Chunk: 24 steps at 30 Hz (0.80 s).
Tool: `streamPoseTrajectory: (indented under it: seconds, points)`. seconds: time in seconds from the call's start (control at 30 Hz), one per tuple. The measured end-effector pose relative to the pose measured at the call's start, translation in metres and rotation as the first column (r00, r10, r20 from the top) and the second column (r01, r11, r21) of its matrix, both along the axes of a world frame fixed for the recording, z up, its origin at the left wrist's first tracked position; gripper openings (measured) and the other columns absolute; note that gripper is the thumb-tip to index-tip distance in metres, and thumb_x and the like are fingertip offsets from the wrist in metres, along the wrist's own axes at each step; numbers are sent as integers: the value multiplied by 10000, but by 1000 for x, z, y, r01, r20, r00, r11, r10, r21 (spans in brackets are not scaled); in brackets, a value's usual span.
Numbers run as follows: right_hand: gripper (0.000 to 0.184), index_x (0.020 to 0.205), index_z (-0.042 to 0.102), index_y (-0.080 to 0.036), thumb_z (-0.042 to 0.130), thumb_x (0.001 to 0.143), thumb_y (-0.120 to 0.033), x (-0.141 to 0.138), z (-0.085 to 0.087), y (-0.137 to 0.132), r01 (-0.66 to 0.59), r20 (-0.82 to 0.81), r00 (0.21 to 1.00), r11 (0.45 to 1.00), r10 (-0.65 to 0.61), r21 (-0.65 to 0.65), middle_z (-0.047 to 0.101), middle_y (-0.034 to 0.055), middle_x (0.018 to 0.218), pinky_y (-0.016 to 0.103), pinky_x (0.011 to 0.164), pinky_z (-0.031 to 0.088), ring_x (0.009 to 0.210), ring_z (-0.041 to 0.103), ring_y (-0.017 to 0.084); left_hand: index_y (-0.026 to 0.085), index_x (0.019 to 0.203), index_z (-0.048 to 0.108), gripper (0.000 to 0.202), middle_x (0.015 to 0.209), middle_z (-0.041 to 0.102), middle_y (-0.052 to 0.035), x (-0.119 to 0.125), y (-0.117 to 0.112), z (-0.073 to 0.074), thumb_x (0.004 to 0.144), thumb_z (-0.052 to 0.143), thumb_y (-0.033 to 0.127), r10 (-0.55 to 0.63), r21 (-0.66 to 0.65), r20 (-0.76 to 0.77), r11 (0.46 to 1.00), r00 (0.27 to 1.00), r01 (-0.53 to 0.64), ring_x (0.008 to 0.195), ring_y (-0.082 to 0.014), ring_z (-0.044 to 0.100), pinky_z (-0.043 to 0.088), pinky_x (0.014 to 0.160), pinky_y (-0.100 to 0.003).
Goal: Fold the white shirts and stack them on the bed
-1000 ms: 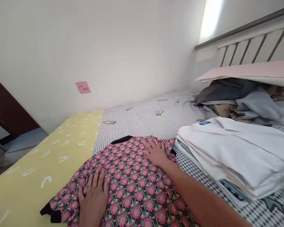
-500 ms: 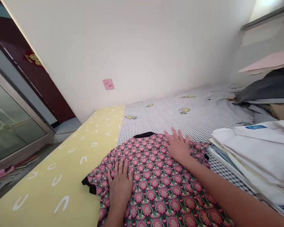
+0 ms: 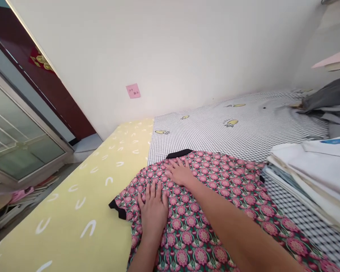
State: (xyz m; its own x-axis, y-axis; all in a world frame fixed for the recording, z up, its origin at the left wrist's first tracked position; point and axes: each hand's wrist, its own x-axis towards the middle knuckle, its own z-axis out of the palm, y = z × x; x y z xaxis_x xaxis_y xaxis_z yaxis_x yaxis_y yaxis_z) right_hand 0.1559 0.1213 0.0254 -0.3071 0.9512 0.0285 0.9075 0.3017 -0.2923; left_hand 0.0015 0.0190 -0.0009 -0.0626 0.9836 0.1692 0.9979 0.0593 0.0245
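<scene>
A short-sleeved shirt with a pink flower pattern lies spread on the bed. Its collar and sleeve cuffs are black. My left hand rests flat on the shirt's left side, fingers extended toward the collar. Just below the collar, my right hand lies palm down on the fabric with its fingers spread. Neither hand grips the cloth. The shirt's lower edge runs out of view at the bottom.
A stack of folded clothes, white on top, sits to the right. Behind it are dark grey clothes. A yellow sheet and a checked sheet cover the bed. A pink note is on the wall.
My right hand has moved left across the shirt, from its right shoulder to below the collar. My left hand stays at the same spot on the cloth. The view has shifted slightly.
</scene>
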Motion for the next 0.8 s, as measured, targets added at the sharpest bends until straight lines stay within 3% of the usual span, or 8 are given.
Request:
streamPoseTrajectory:
  seconds: [0.1, 0.23, 0.33, 0.43, 0.53, 0.67, 0.8]
  points:
    - [625, 1609, 287, -397, 274, 1028, -626, 12, -4, -35, -94, 18, 995, 995, 94, 42, 193, -12, 1721, 655, 1243, 37, 1586, 95, 350, 335, 1549, 408, 556, 1679, 324, -1, 0, -2, 0, 1012, 302, 432, -26, 21, 44, 999, 999, 26, 1558, -285, 280, 83, 1279, -639]
    - [542, 1568, 331, -487, 290, 1038, -592, 75, -32, -133, -156, 39, 987, 985, 153, 80, 294, -59, 1688, 661, 1241, 118, 1563, 227, 326, 314, 1545, 417, 555, 1680, 330, -20, 2, -4, 3, 1012, 305, 420, -39, 39, 77, 999, 996, 36, 1560, -282, 273, 75, 1283, -626]
    - [548, 1548, 344, -527, 345, 1008, -622, 138, -59, -212, -28, 97, 995, 983, 10, 179, 368, -87, 1651, 648, 1236, 167, 1538, 298, 325, 305, 1548, 410, 559, 1686, 317, -11, 3, -5, 4, 1018, 281, 424, -41, 42, 85, 998, 996, 37, 1561, -275, 267, 70, 1280, -633]
    - [560, 1530, 411, -504, 360, 983, -616, 178, -74, -263, 132, 121, 977, 944, -176, 302, 406, -69, 1632, 663, 1198, 223, 1517, 334, 351, 311, 1552, 402, 561, 1686, 323, -8, 4, -5, 6, 1019, 272, 430, -41, 37, 71, 999, 997, 39, 1560, -271, 267, 56, 1282, -626]
    - [573, 1547, 418, -450, 342, 993, -575, 181, -70, -279, 202, 126, 960, 926, -252, 318, 418, -48, 1630, 636, 1189, 250, 1525, 315, 333, 305, 1557, 394, 568, 1690, 314, -12, 5, -5, 8, 1022, 251, 431, -36, 32, 49, 999, 998, 34, 1561, -259, 264, 54, 1286, -607]
    - [557, 1541, 438, -432, 309, 1014, -556, 166, -54, -272, 238, 108, 953, 922, -282, 306, 451, -34, 1614, 611, 1184, 264, 1517, 330, 311, 287, 1557, 395, 569, 1692, 310, -33, 4, -6, 10, 1023, 245, 417, -49, 44, 39, 998, 998, 48, 1560, -269, 269, 77, 1280, -620]
    - [533, 1528, 457, -432, 320, 1022, -529, 163, -50, -269, 245, 98, 952, 915, -290, 322, 463, -29, 1608, 590, 1170, 294, 1500, 360, 300, 282, 1523, 453, 533, 1662, 365, -64, -1, -16, 15, 1023, 290, 368, -127, 51, 37, 991, 991, 125, 1535, -265, 332, 141, 1270, -617]
